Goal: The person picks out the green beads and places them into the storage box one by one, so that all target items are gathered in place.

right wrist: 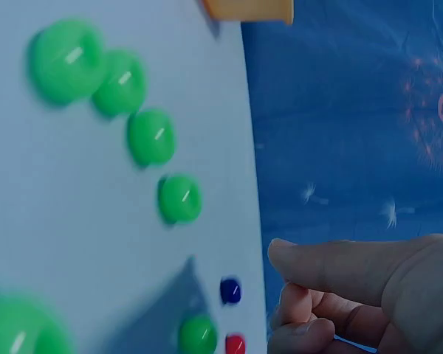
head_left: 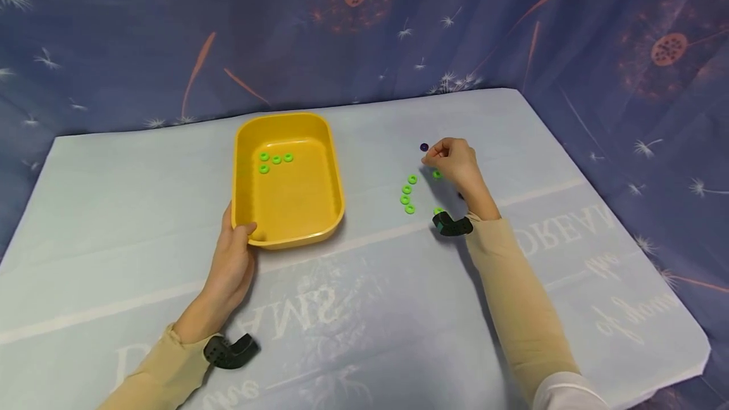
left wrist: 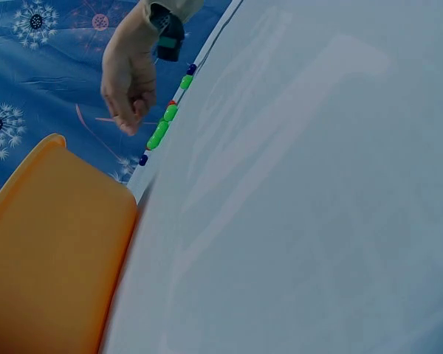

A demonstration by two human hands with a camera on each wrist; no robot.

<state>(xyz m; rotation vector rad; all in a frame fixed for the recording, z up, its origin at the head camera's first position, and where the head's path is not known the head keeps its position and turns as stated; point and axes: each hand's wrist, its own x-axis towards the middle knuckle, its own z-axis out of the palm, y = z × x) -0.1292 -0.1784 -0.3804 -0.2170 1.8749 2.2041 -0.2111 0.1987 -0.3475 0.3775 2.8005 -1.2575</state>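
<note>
- The yellow tray [head_left: 296, 201] is on the left side of the worktop [head_left: 142, 207]; the left hand [head_left: 232, 258] grips its near left corner, thumb over the rim, the other fingers around the outside.
- Done, judging by where things lie: four green rings [head_left: 264, 169] sit inside the tray, grouped in its far left part.
- Left: at least six more lie on the worktop to the right, four of these loose rings [head_left: 407, 189] in a curved row, two others nearer the right arm.
- The right hand [head_left: 457, 160] is above that area, fingers curled and tips near one another; no ring shows between them, and I cannot tell whether they touch.
- A dark bead [head_left: 424, 147] lies just beyond those fingertips, and the right wrist view shows a red bead [right wrist: 235, 344] too.
- Overall, the work looks partway along, with more rings outside than in.
</note>
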